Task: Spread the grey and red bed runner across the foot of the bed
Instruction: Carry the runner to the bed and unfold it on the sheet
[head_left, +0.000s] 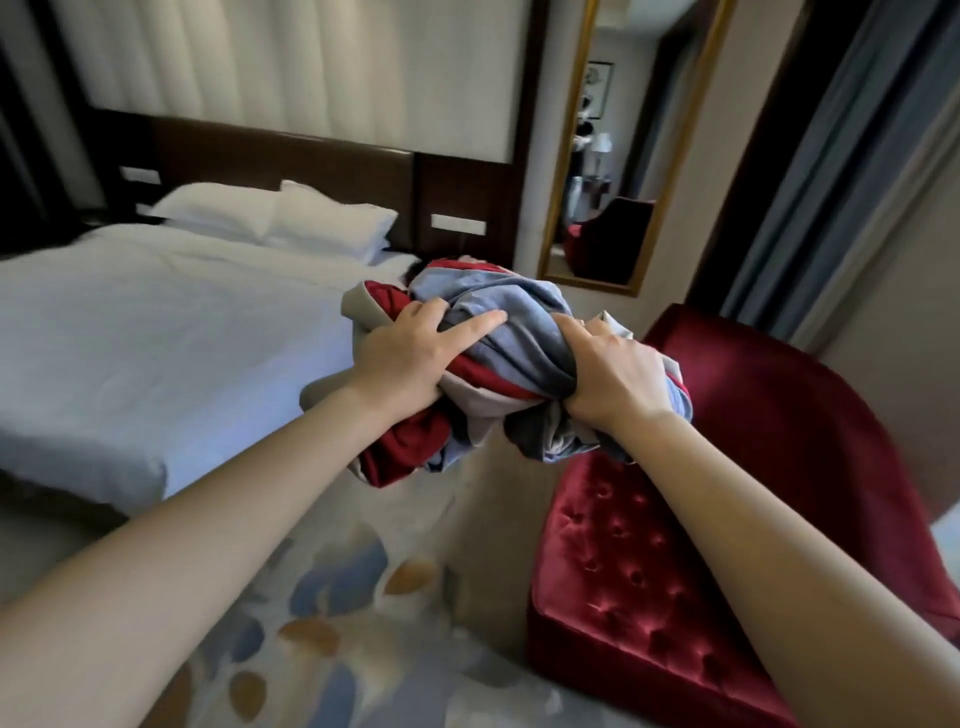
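**Checker:** Report the position of the bed runner (519, 332).

**Operator:** The bed runner is bunched into a crumpled bundle of grey, red and beige folds. It is held in the air above the patterned carpet (337, 597), between the side of the bed (156, 338) and the red armchair (727, 519). No part of it lies flat on the bed.

**Checker:** Report the state of the hands.

**Operator:** Both hands grip the bundle. The left hand (410, 358) grasps its left side, with the fingers dug into the folds and the index finger laid straight over the grey cloth. The right hand (618, 374) is clenched round a gathered twist of cloth on the right side. Loose ends hang below both hands.

**Checker:** Report the condition of the bed.

**Operator:** The bed carries a white cover with light creases. Two white pillows (270, 218) lie side by side at the dark headboard (285, 156). The near corner of the cover hangs over the edge.

**Checker:** Other items?

**Operator:** A gold-framed mirror (597, 156) stands against the wall beyond the bundle.
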